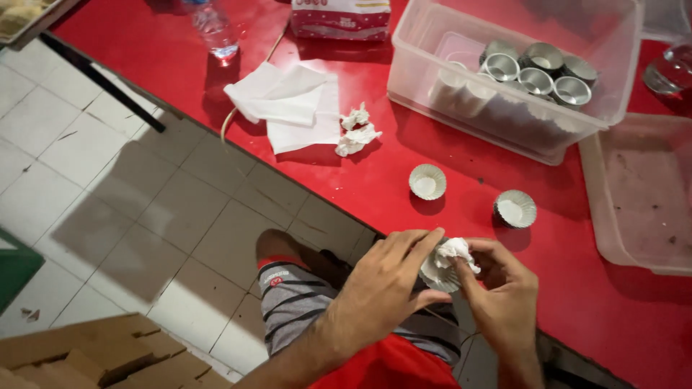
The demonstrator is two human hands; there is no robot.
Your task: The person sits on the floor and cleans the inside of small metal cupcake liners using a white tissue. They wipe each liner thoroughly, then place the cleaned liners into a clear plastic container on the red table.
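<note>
The left hand (382,284) grips a small fluted metal mould (435,274) by its rim, fingers curled over the top and thumb beneath. The right hand (504,288) pinches a crumpled white tissue (454,252) and presses it into the mould's opening. Both hands meet at the near edge of the red surface (375,180).

Just beyond the hands, two more fluted moulds (427,181) stand upright on the surface, apart from each other. Farther out from the right hand, a clear plastic tub (432,29) contains stacked moulds of the same kind. Beyond the left hand lie flat white tissue sheets (288,104) with two used tissue wads (357,130) just beside them.
</note>
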